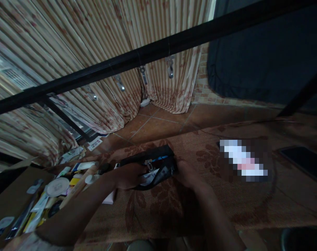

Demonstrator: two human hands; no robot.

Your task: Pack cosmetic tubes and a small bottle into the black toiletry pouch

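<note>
Both your hands are at 1 black pouch (153, 153), which lies between your left and right fingers on a brown patterned cloth (148, 223). Pouch open along the top, its opening facing up.

Left hand (128, 177): over the left end of the opening, fingers partly hidden by the hand itself and the pouch; you cannot tell whether they grip. Right hand (185, 171): against the right end of the pouch, fingertips in shadow; grip cannot be told either.

Within the opening, between the 2 sets of fingers: 1 silver clip (149, 165), a pale item (149, 177) just right of your left fingers, and a blue strip (160, 158) nearer your right fingers.

Nearer you than the left fingers: 1 small pale box (108, 198). Left of the left fingers: a round pale container (58, 187) among crowded tubes and containers, then a cardboard box (16, 190).

Right of your right fingers, well apart: 1 pixelated object (243, 160); farther right, a dark flat device (307, 162). Beyond both hands: tiled floor (158, 122), striped curtains (95, 31) and a black bar (108, 66) running across.
</note>
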